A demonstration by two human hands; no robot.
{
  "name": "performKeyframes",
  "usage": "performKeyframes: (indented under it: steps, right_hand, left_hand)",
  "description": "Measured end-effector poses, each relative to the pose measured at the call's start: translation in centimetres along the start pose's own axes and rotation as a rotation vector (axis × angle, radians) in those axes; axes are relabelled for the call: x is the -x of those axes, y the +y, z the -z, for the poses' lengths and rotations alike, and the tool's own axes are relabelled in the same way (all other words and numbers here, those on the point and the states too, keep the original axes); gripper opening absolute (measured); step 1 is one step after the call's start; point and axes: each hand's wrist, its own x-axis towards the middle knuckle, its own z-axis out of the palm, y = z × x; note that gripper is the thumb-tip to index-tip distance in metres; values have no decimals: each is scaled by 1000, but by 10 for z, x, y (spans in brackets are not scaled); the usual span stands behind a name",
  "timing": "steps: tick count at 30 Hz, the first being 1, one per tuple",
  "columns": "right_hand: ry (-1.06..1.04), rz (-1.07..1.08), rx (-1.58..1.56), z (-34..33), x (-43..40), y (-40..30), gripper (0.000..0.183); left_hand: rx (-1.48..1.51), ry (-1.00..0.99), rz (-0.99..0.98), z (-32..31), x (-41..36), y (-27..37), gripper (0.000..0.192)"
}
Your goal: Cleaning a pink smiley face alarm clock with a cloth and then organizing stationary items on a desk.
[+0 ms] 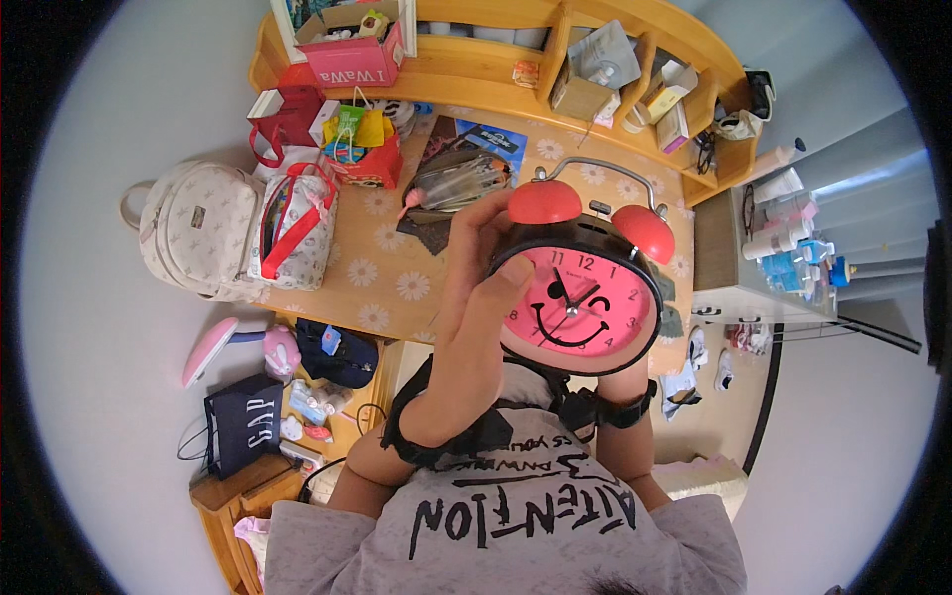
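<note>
A twin-bell alarm clock [591, 327] with a pink winking-face dial, black case, red bells and grey metal handle is held up in front of my chest. My left hand [476, 320] grips its left side, thumb over the dial's edge and fingers around the back of the case. Below the clock's lower right edge shows my right wrist [623, 383] with a black strap; the clock hides nearly all of that hand, so its grip is not visible. Beyond the clock, a clear pencil pouch [457, 182] lies on the daisy-patterned desk [363, 273].
On the desk's left stand a white backpack [197, 230], a white bag with red straps [297, 230] and a red gift bag [372, 167]. A wooden shelf [476, 56] runs along the back. Several bottles [788, 245] stand on the cabinet at right. A navy paper bag [242, 424] sits lower left.
</note>
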Motion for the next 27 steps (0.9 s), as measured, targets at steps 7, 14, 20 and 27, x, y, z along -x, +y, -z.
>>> performKeyframes:
  steps: [7,14,20,27]
  right_hand:
    - [63,-56,-26,-4,-1,-4,38]
    - [52,-20,74,-8,1,-5,39]
    - [-24,-47,-45,-6,-1,-4,37]
    - [-2,5,90,-12,0,-7,33]
  left_hand:
    - [-52,2,-4,2,1,-1,42]
    - [-16,16,-16,0,2,0,42]
    - [-9,13,-12,-1,1,-2,42]
    - [-14,23,-7,-4,2,-3,42]
